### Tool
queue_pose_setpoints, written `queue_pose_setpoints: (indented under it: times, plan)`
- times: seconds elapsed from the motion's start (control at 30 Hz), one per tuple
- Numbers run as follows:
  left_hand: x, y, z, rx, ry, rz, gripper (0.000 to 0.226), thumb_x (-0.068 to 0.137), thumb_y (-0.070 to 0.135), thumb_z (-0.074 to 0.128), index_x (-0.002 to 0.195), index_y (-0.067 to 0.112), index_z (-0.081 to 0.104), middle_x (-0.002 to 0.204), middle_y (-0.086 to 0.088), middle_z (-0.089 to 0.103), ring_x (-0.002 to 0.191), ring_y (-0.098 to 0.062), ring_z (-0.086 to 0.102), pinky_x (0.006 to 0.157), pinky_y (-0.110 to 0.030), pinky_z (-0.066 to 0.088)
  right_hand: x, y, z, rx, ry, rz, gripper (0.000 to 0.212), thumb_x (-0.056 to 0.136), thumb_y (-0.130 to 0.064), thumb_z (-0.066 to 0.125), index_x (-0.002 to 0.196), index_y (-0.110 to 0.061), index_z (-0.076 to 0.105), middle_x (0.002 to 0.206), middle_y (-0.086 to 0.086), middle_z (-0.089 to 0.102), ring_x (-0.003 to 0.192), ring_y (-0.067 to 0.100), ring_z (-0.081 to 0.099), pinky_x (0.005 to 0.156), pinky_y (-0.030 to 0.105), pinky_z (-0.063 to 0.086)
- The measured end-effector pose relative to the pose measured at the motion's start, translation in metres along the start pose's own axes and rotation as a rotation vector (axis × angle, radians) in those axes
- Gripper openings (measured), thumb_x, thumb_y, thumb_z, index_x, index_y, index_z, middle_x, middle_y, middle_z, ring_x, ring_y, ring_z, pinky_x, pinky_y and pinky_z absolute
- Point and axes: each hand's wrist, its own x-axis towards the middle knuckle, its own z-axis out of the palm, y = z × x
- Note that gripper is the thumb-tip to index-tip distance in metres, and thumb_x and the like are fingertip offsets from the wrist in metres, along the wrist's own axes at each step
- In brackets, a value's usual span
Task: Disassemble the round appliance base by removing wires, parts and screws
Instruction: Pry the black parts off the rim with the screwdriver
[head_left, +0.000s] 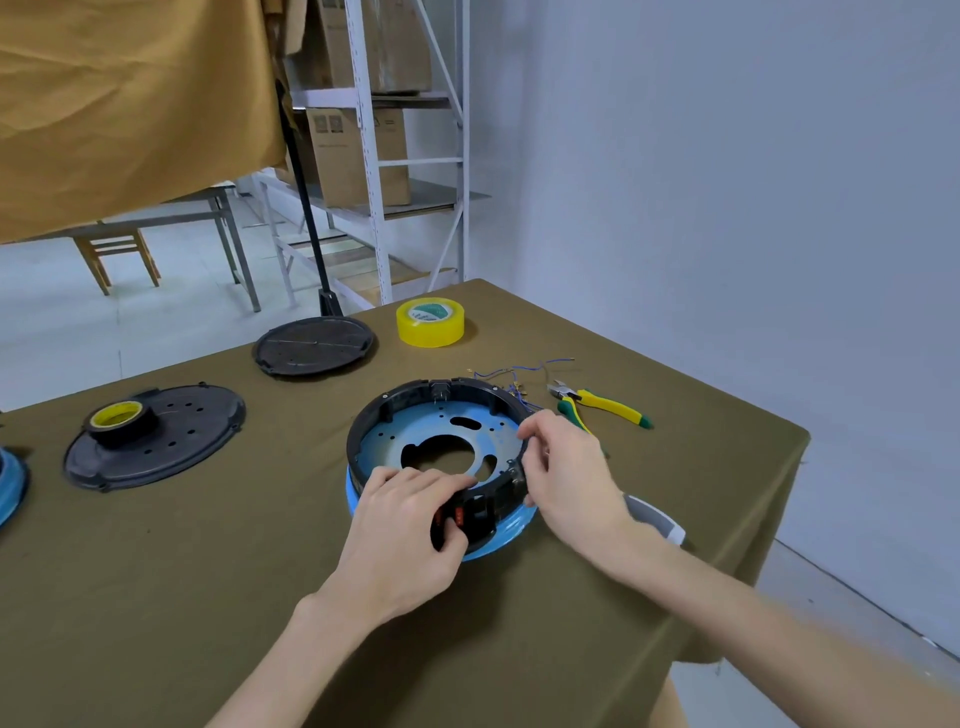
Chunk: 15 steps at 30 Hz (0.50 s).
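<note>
Head view: olive-covered bench (182, 597).
Round appliance base (441, 457): lying at bench centre.
Left hand (410, 525): grip curled round near rim.
Right hand (566, 473): grip pinching right rim.
Cutting pliers (602, 405): beside loose wires (514, 376).

Both arms are bare from the lower frame edge at about 6 and 4 o'clock up to the left hand (402, 525) and right hand (563, 470), with no sleeve, glove, watch or ring showing on either, and the nails look short and unpainted.
</note>
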Motion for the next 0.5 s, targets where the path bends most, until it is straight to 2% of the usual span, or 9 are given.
queue_pose_setpoints:
  times: [0.07,0.13,0.23,0.37,0.5]
  plan:
    - [0.0,0.0,0.0,0.011,-0.013,-0.007,0.043,0.081,0.029,0.059,0.121,0.031,0.073,0.106,0.019,0.075,0.095,-0.006,0.066,0.09,-0.022,0.033,-0.008,-0.003,0.011,0.042,0.035,0.018,0.022,0.104,-0.008,0.041,0.097,-0.025,0.053,0.095,-0.007,0.053,0.05,0.013,0.063,0.051,0.031,0.053]
    - [0.001,0.0,0.0,0.017,-0.025,-0.008,0.043,0.081,0.029,0.059,0.122,0.03,0.073,0.107,0.019,0.075,0.096,-0.007,0.066,0.091,-0.023,0.033,-0.009,-0.007,0.018,0.161,0.074,0.06,0.028,0.105,-0.007,0.039,0.091,-0.027,0.053,0.097,-0.009,0.051,0.049,0.015,0.062,0.046,0.025,0.05]
    - [0.001,-0.001,-0.002,0.024,-0.027,-0.002,0.044,0.081,0.03,0.059,0.122,0.03,0.073,0.108,0.018,0.075,0.097,-0.007,0.067,0.091,-0.024,0.033,-0.002,-0.014,0.019,0.297,0.088,0.146,0.028,0.106,-0.009,0.042,0.092,-0.028,0.058,0.09,-0.004,0.058,0.046,0.01,0.057,0.043,0.02,0.047]
    - [0.0,-0.002,-0.003,0.01,-0.025,0.007,0.045,0.082,0.031,0.055,0.124,0.03,0.073,0.108,0.019,0.074,0.097,-0.007,0.066,0.092,-0.021,0.031,0.007,-0.01,0.009,0.491,0.051,0.296,0.011,0.103,-0.018,0.056,0.097,-0.021,0.066,0.076,0.003,0.07,0.044,0.008,0.057,0.041,0.019,0.045]
    - [0.0,-0.002,-0.003,-0.001,-0.02,0.011,0.044,0.082,0.03,0.057,0.123,0.03,0.073,0.109,0.019,0.075,0.098,-0.006,0.066,0.092,-0.022,0.034,0.03,0.003,-0.015,0.755,-0.039,0.537,0.024,0.099,-0.028,0.067,0.092,-0.005,0.073,0.067,0.003,0.069,0.05,0.012,0.059,0.047,0.021,0.049]
